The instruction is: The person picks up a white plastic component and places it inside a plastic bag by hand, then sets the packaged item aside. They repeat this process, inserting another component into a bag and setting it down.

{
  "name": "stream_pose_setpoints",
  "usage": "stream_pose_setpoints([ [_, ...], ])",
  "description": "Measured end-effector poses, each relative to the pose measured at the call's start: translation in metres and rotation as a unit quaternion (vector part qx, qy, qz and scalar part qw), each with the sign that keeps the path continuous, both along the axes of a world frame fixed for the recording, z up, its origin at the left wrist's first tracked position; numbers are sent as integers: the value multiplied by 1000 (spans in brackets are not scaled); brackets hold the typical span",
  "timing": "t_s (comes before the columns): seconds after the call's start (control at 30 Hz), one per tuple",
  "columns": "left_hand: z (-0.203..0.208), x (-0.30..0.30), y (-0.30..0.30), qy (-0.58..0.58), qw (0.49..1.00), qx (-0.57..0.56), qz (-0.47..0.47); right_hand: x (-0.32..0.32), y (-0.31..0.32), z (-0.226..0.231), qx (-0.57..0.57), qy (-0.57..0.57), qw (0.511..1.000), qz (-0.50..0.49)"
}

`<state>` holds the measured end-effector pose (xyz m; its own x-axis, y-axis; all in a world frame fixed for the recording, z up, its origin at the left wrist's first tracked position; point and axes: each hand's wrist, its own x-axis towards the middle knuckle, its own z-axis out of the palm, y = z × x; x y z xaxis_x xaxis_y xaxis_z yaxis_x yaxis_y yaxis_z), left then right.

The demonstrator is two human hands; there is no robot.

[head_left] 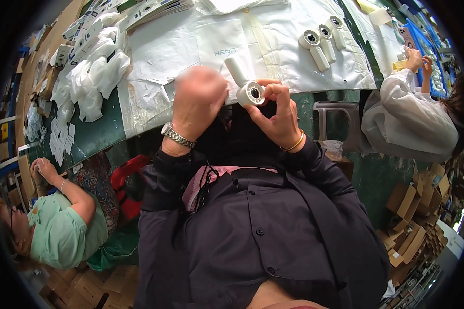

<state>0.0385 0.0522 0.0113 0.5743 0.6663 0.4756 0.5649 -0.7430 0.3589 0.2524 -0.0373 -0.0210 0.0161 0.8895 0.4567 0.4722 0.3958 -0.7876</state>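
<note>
Pinched between thumb and fingers of my right hand (278, 114) is a white handheld fan (244, 85). Its round, dark-centred head faces up towards me, and its handle points away over the table edge. Close by on the left is my left hand (197, 100), raised with a metal watch at the wrist. A blur covers its fingers, so their pose is hidden, and I cannot tell whether it touches the fan. Beyond both hands, a flat whitish bag (219, 38) lies on the white-covered table (165, 44).
Several similar fans (324, 36) lie at the far right. White bagged items (95, 77) and stacked printed boxes (154, 13) crowd the far left. One person (69, 221) sits at left, another (409, 116) at right beside a grey stool (337, 110). Cardboard boxes (417, 201) pile up behind.
</note>
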Motion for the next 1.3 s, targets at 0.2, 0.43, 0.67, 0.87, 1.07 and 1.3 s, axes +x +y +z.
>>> stream_pose_setpoints([
  [0.2,-2,3,4,45,998,50,13,1,2,-2,4,3,1000,0],
  [0.43,-10,-2,12,2,999,-35,35,1,0,-2,1,-1,1000,4],
  [0.67,8,-2,-4,57,993,100,-21,2,1,-2,4,4,1000,-3],
  [0.87,-7,2,6,64,994,87,5,2,1,-3,6,-1,1000,-1],
  [1.07,-11,-1,12,-28,996,-70,36,5,2,-3,19,-13,999,22],
  [1.3,-16,-1,16,-91,987,-124,50,10,3,1,29,-31,998,54],
])
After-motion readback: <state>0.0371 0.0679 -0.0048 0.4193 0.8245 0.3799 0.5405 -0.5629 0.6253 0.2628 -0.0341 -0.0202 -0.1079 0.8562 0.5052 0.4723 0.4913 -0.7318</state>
